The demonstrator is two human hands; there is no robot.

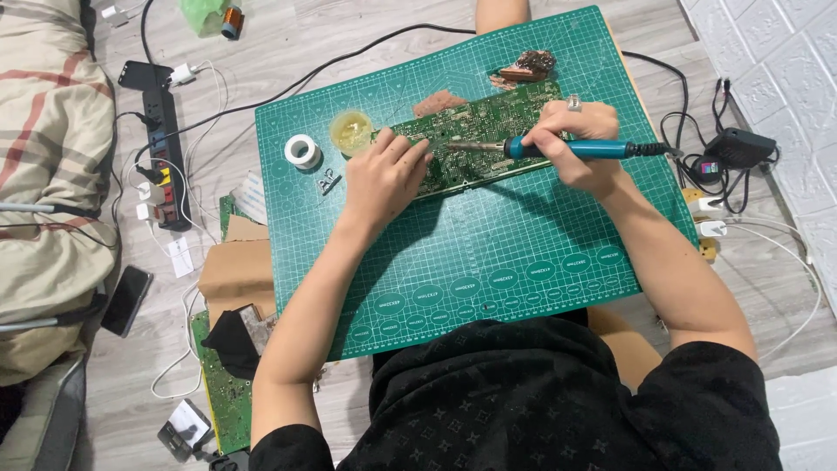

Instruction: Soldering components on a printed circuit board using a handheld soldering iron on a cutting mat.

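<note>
The circuit board (475,144) lies across the far half of the green cutting mat (488,253). The right hand (580,139) grips a blue soldering iron (558,149), tip on the board. The left hand (384,174) presses flat on the board's left end, fingers just beside the tip, so a slip could burn them. The flux tin (351,133), beside the board's left end, might get knocked.

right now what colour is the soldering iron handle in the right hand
Blue, with a black cord end; the soldering iron in the right hand shows best in the head view.
</note>
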